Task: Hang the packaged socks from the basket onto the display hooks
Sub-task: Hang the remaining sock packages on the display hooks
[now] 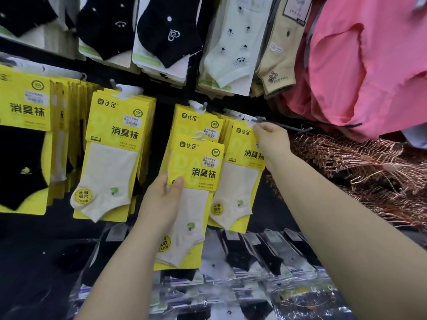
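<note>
Pink garment (pixel 369 65) above tangled copper-coloured wire hangers (pixel 360 172)

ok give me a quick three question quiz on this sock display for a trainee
1. True or false: the left hand grips a held pack of cream socks on a yellow card.
2. The right hand pinches: A) a basket handle B) the top of a hanging pack at its hook C) a price gun.
3. What colour is the sock in the far-left pack?

Key: 1 true; 2 B; 3 black.
</note>
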The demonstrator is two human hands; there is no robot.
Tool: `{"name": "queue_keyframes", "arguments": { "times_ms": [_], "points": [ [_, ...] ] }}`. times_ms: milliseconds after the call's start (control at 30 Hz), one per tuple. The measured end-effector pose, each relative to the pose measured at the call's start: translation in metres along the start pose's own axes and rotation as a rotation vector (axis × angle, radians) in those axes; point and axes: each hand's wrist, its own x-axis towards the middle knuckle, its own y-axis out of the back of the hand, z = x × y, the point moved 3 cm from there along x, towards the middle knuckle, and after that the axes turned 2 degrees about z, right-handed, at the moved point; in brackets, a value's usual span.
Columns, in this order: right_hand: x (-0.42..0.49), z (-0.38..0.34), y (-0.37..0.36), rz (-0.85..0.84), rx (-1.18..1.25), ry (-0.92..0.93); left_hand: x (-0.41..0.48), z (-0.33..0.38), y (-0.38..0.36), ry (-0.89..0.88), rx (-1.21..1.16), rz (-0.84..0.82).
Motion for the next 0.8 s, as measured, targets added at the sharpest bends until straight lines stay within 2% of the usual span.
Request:
{"name": "queue_keyframes", "arguments": {
  "times_ms": [100,167,233,300,400,467,633,800],
  "points": [
    [0.002,0.005,0.001,0.102,0.059,-0.039,-0.002,0.003,-0.004,0.023,-0.002,-0.035],
    [0.000,0.008,0.006,0.208,-0.043,-0.083,-0.004,0.006,-0.007,0.029,-0.015,-0.046],
    [-0.012,0.008,0.010,0.253,-0.146,-0.048,-0.004,0.006,-0.010,0.023,-0.010,-0.062],
    [-0.029,0.005,0.007,0.119,-0.079,0.057,-0.005,0.007,-0.012,0.013,-0.007,-0.089],
    [-0.063,-0.003,-0.002,-0.223,-0.037,0.131,-0.008,0.010,-0.019,-0.009,-0.021,-0.139],
    [-0.076,-0.006,-0.004,-0.315,-0.029,0.173,-0.011,0.012,-0.024,-0.021,-0.035,-0.181],
    [-0.078,-0.007,0.004,-0.246,0.173,0.051,-0.016,0.012,-0.032,-0.046,-0.034,-0.215],
    [-0.069,0.001,0.017,-0.167,0.264,-0.071,-0.014,0.006,-0.035,-0.041,-0.005,-0.204]
  ]
}}
